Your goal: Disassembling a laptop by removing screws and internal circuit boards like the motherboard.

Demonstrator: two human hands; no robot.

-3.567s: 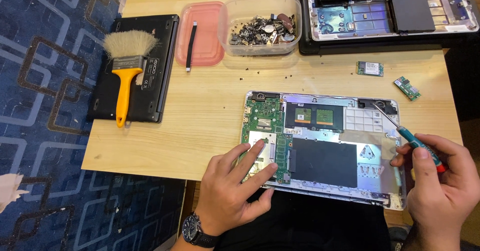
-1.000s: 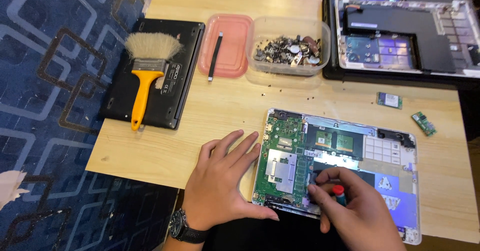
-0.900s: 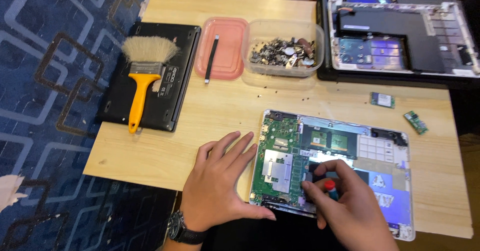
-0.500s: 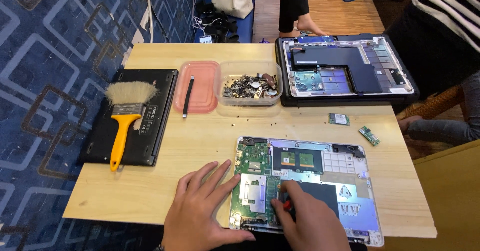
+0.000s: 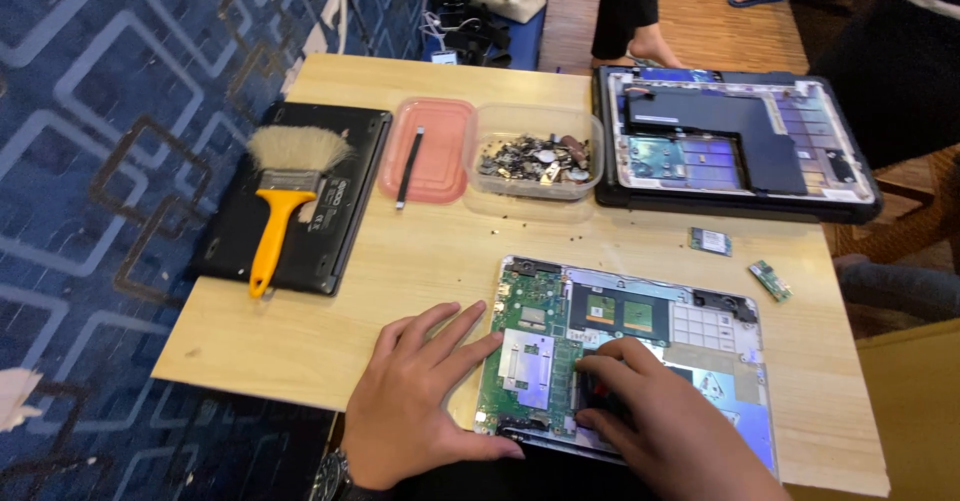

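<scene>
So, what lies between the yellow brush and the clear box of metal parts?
In the head view, a pink lid with a black pen on it.

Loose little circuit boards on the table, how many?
2. One small green board lies right of the clear screw tub; a second narrow one sits beside the opened laptop's far right corner. Others could be hidden.

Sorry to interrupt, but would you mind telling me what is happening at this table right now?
A person is working on an opened laptop with its circuit board exposed, lying on a wooden table. The left hand lies flat across the laptop's left edge, and the right hand presses down over the middle of the board; whether it holds a tool cannot be seen. Farther back sit a clear tub of screws, a pink lid, a yellow-handled brush on a closed black laptop, and a second opened laptop.
</scene>
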